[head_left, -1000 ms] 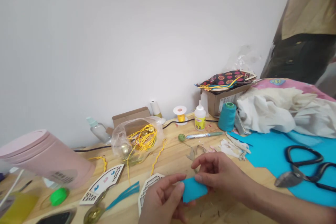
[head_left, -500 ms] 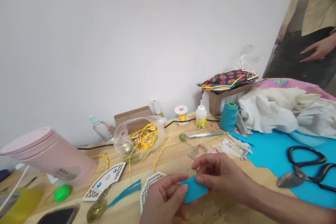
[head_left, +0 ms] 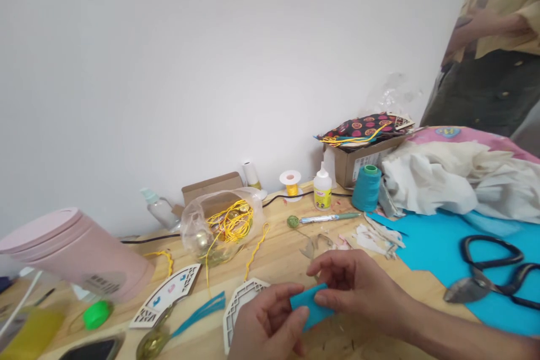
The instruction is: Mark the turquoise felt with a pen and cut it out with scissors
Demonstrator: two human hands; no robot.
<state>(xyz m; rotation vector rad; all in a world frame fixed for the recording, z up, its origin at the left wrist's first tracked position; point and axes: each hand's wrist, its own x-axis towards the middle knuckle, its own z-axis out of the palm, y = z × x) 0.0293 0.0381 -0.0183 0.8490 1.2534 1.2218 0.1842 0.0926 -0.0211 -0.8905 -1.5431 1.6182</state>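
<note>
Between my two hands is a small piece of blue sheet (head_left: 312, 306), held above the wooden table. My left hand (head_left: 272, 320) pinches its left end with the thumb on top. At its right end my right hand (head_left: 352, 289) grips the edge between thumb and fingers. Partly behind my left hand lies a white lattice ornament (head_left: 240, 304) with a braided yellow cord (head_left: 256, 250). Left of it are teal strips (head_left: 200, 312) and a fan-shaped ornament (head_left: 166, 296).
Black-handled scissors (head_left: 476, 278) lie on a large blue sheet (head_left: 430, 242) at right. Behind my hands stand a glue bottle (head_left: 323, 188) and a teal thread cone (head_left: 366, 190). A pink cup (head_left: 80, 253) leans at left. A person (head_left: 489, 45) stands at the back right.
My left thumb has shifted slightly on the blue piece, which is tilted a little differently. The other person's arm has risen to the waist and the body has turned.
</note>
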